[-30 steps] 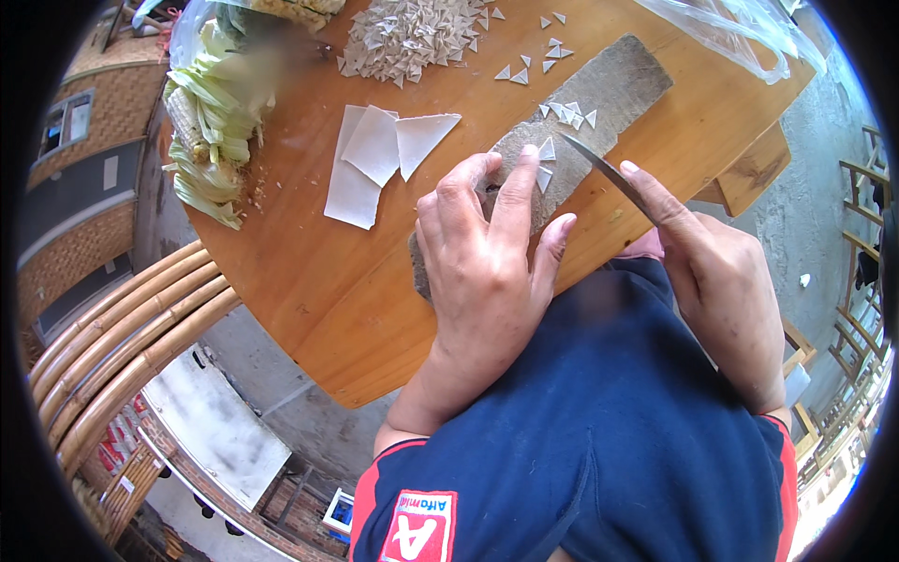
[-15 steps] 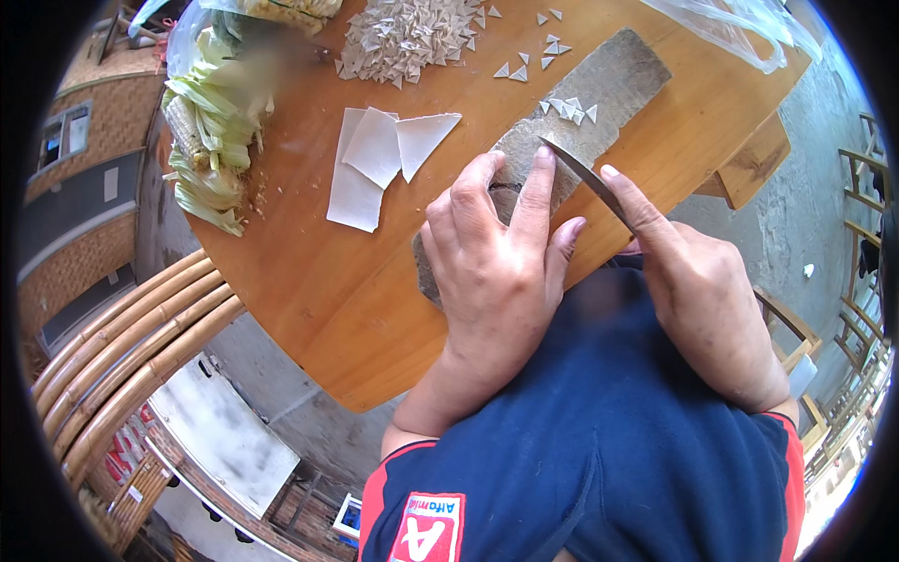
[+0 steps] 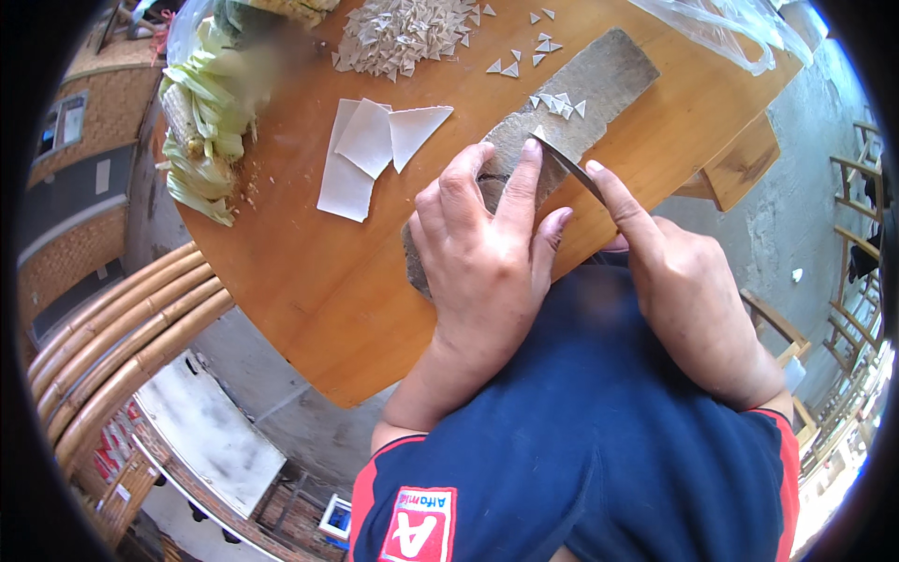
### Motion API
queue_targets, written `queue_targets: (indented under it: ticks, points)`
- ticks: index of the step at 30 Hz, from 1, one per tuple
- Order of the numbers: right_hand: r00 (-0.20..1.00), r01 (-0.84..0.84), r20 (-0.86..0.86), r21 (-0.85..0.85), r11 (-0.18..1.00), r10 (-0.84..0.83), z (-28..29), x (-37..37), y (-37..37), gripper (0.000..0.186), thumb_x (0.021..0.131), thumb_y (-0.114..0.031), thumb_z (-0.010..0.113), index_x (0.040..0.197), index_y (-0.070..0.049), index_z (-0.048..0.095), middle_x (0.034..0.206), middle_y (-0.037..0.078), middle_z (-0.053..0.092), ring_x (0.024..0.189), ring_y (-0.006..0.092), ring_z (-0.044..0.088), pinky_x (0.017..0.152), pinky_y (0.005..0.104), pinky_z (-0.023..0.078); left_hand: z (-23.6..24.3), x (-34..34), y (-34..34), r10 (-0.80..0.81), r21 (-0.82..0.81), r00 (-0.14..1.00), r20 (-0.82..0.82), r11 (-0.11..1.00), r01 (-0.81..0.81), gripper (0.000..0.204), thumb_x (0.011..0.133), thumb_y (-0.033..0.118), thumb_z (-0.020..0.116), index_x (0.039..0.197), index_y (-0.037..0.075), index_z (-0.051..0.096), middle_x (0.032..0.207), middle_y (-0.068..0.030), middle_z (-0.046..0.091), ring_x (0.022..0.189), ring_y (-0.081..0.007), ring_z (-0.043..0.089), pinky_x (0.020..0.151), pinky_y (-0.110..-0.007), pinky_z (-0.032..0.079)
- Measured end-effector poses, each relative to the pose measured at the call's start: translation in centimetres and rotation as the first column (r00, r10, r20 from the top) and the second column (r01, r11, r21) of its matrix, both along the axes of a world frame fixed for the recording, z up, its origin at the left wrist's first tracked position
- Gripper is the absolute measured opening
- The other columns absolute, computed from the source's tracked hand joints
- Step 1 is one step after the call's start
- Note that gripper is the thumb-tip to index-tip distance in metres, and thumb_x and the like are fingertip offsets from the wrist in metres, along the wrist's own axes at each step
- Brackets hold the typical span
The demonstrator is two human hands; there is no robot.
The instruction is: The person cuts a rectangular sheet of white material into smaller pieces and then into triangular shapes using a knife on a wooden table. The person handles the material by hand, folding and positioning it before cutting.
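A long, worn grey slab [image 3: 613, 70] lies at an angle near the table's edge. My left hand [image 3: 487, 244] rests on its near end, fingers spread, the index fingertip by the knife's tip. In my right hand is a knife [image 3: 573, 170] with a thin dark blade; my right hand [image 3: 688, 281] has its index finger stretched along the blade's back, and the handle is hidden. Just beyond the tip is a small pale piece [image 3: 537, 131]. Several small white triangles [image 3: 560, 105] sit farther up the slab. Larger thin white sheets [image 3: 365, 140] overlap to the left.
On the wooden table [image 3: 300, 300] are a heap of white triangles [image 3: 403, 37] and some scattered ones. Corn in husks [image 3: 201, 140] lies at the far left, a clear plastic bag [image 3: 730, 33] at the far right. Bamboo poles [image 3: 131, 328] run beside the table.
The whole view has shifted slightly, moving the table and hands a little left and up. A small pale piece now shows just beyond the knife's tip. Both hands keep nearly the same pose.
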State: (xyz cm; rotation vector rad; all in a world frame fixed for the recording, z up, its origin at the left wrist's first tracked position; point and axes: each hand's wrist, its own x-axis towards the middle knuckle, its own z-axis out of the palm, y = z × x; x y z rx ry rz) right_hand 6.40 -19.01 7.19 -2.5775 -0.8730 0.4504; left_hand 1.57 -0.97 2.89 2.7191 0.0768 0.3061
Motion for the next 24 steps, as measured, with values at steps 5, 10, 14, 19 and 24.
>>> queue_targets:
  ticks: [5, 10, 14, 19, 24]
  points:
    - [0.989, 0.070, -0.139, 0.180, 0.981, -0.045, 0.5, 0.9, -1.6, 0.064, 0.087, 0.009, 0.057, 0.149, -0.007, 0.050, 0.084, 0.019, 0.069, 0.069, 0.0327, 0.069, 0.067, 0.0397, 0.056, -0.9, -0.1, 0.2, 0.036, -0.042, 0.998, 0.057, 0.999, -0.033, 0.056, 0.078, 0.029, 0.082, 0.130, 0.012, 0.066, 0.129, -0.0119, 0.054, 0.113, -0.0297, 0.050, 0.093, -0.043, 0.042]
    - [0.997, 0.008, -0.081, 0.172, 0.985, 0.006, 1.0, 3.7, -1.9, 0.052, 0.091, 0.007, 0.057, 0.142, -0.008, 0.060, 0.087, 0.016, 0.069, 0.064, 0.0247, 0.064, 0.067, 0.0349, 0.054, -0.7, -0.3, 0.2, 0.045, -0.050, 0.998, 0.053, 0.998, -0.042, 0.057, 0.079, 0.030, 0.082, 0.132, 0.019, 0.066, 0.130, -0.0098, 0.053, 0.109, -0.0273, 0.048, 0.094, -0.041, 0.041]
    - [0.958, -0.225, 0.174, -0.044, 0.973, 0.230, 0.4, 7.1, -2.8, 0.051, 0.091, 0.007, 0.058, 0.138, -0.011, 0.065, 0.080, 0.014, 0.066, 0.063, 0.0237, 0.062, 0.064, 0.0347, 0.053, -1.1, -0.3, -0.1, 0.066, -0.015, 0.996, 0.058, 0.998, -0.065, 0.057, 0.077, 0.030, 0.083, 0.132, 0.025, 0.068, 0.130, -0.0082, 0.052, 0.109, -0.0262, 0.047, 0.093, -0.040, 0.040]
    - [0.877, -0.368, 0.296, -0.094, 0.925, 0.379, -0.4, 9.8, -3.1, 0.076, 0.075, 0.009, 0.064, 0.140, -0.029, 0.064, 0.061, 0.005, 0.041, 0.054, 0.0195, 0.052, 0.056, 0.0365, 0.049, -1.2, 0.1, -0.3, 0.082, -0.069, 0.994, 0.070, 0.995, -0.077, 0.056, 0.075, 0.029, 0.083, 0.129, 0.024, 0.070, 0.130, -0.0081, 0.052, 0.111, -0.0263, 0.046, 0.092, -0.040, 0.040]
    - [0.854, -0.412, 0.278, -0.154, 0.898, 0.440, -0.3, 10.7, -3.0, 0.077, 0.073, 0.008, 0.066, 0.140, -0.030, 0.064, 0.061, 0.004, 0.039, 0.054, 0.0185, 0.050, 0.054, 0.0365, 0.048, -1.3, 0.2, -0.5, 0.104, -0.086, 0.993, 0.051, 0.991, -0.099, 0.053, 0.076, 0.029, 0.082, 0.127, 0.023, 0.071, 0.129, -0.0082, 0.052, 0.112, -0.0263, 0.046, 0.091, -0.040, 0.041]
